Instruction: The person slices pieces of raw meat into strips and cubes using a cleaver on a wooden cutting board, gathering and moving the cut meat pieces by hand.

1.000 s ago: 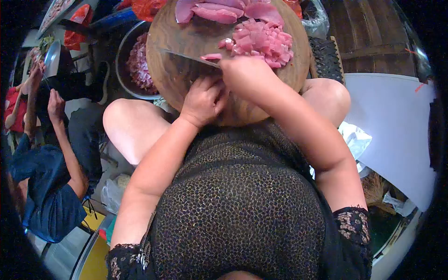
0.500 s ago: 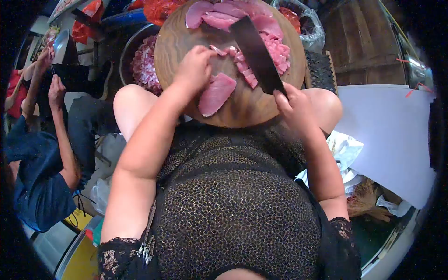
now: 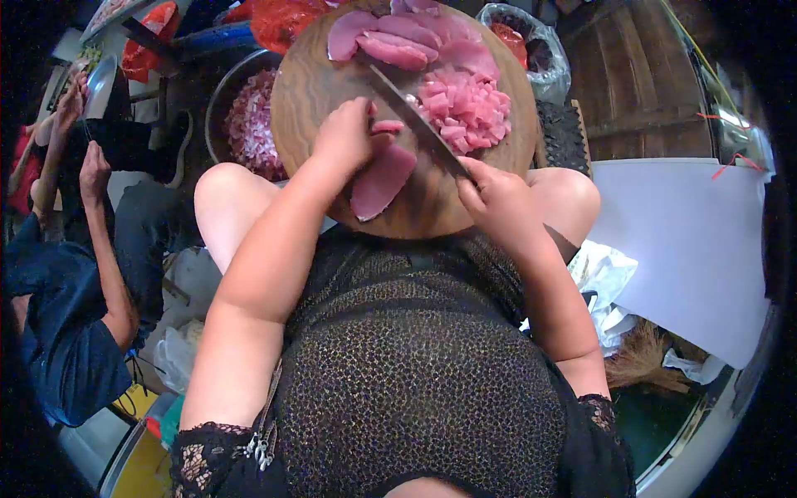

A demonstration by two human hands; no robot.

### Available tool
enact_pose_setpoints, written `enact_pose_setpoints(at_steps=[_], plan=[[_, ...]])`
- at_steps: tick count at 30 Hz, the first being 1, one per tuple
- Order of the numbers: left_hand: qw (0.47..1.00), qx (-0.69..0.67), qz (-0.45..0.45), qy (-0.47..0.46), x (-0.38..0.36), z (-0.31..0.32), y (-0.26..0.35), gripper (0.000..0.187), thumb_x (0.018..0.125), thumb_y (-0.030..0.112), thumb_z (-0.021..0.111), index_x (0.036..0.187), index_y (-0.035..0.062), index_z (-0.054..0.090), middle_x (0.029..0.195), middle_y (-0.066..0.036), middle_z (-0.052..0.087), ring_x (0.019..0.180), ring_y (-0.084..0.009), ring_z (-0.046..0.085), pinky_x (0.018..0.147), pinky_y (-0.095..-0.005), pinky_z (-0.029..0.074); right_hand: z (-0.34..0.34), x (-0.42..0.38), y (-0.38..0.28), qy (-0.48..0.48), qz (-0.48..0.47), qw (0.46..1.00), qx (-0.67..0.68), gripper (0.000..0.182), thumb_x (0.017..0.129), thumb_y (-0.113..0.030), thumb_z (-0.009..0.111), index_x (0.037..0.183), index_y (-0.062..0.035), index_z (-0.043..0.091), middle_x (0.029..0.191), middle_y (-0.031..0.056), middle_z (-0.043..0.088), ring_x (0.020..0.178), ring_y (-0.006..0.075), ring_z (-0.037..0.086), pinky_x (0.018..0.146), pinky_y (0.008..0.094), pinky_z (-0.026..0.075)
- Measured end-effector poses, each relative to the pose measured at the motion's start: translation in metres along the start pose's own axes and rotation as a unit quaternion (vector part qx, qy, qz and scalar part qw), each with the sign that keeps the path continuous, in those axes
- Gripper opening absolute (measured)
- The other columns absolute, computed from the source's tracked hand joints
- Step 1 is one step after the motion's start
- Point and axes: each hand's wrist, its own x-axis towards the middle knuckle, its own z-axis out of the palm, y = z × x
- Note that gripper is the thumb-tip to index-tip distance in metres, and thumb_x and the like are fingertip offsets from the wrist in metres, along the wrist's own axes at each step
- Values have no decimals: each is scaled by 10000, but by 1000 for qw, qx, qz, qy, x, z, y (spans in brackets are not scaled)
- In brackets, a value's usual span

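My right hand (image 3: 500, 197) grips a cleaver (image 3: 419, 124), its dark blade seen nearly edge-on and slanting up to the left over the round wooden chopping board (image 3: 311, 91). Curled against a small strip of pink meat (image 3: 388, 127) is my left hand (image 3: 345, 134); its fingertips are partly hidden. Just below lies a thick slice of meat (image 3: 383, 184), near the board's close edge. Right of the blade is a heap of diced meat (image 3: 466, 108). Several larger meat slices (image 3: 398, 41) rest along the far side of the board.
A metal bowl of chopped meat (image 3: 253, 124) stands left of the board. Red plastic bags (image 3: 282, 23) and a clear bag (image 3: 544, 54) lie beyond it. At the left, another person (image 3: 66, 307) works with both hands raised. A white panel (image 3: 681, 249) is at the right.
The cleaver has swung left and turned edge-on, away from the cut pieces, which now sit with the diced heap. My left hand has shifted slightly down, against a strip by the slice.
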Motion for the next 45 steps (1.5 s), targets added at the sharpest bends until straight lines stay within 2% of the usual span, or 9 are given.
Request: enact_pose_setpoints(at_steps=[2,5,11,24,29,33,37,39,45], plan=[[999,-10,15,46,-5,2,-2,321,755,221,775,988,40,647,897,-167,696,895,-363,669,798,-436,516,-2,2,-5,-36,0,997,-61,279,897,-161,571,1139,-47,649,850,228,654,765,359,662,717,427,518],[992,-119,-3,-26,-5,-2,1,270,777,213,738,978,42,681,940,-177,703,940,-353,670,823,-434,515,0,1,-5,-45,5,997,-69,288,894,-178,559,1138,-56,650,889,230,661,834,394,648,736,468,510],[995,28,-49,-83,2,-1,12,238,837,301,638,923,104,741,918,-204,694,901,-376,672,777,-453,526,2,-4,-3,-59,22,995,-74,307,896,-243,544,1156,-106,636,911,195,685,843,380,663,751,498,528],[999,-13,-22,-24,1,17,-7,393,874,467,641,945,94,743,905,-213,687,874,-404,660,754,-461,516,-3,5,-6,-101,9,990,-101,236,876,-208,547,1027,-53,642,872,217,679,822,390,664,735,503,530],[995,15,-13,-95,3,9,-3,303,831,304,661,1053,105,716,986,-211,684,923,-395,656,804,-458,516,10,29,-9,-136,28,984,-112,187,853,-188,548,854,-35,656,823,219,672,797,403,661,717,504,528],[991,16,-38,-126,1,-12,17,266,791,253,650,971,67,714,956,-218,684,936,-372,659,814,-454,517,8,36,9,-95,18,991,-90,205,853,-208,537,877,-45,659,823,225,670,803,403,663,737,520,523],[999,-10,-4,-31,14,1,13,450,779,55,614,1229,42,614,1088,-205,661,1066,-321,637,908,-388,505,7,14,19,9,80,997,2,269,884,-235,521,1062,-95,667,858,233,664,826,419,646,759,521,508],[919,-393,19,-3,17,19,8,607,775,-65,546,1364,80,518,1243,-125,608,1171,-220,579,983,-323,470,3,1,18,19,112,993,33,297,901,-244,515,1129,-113,652,875,233,662,836,422,639,763,517,502],[980,-173,96,24,-10,-2,-3,508,790,-46,565,1276,98,606,1227,-105,629,1140,-267,592,956,-331,485,-11,-38,21,-11,80,994,69,291,890,-219,547,1145,-114,639,851,208,664,796,397,645,709,478,517]])
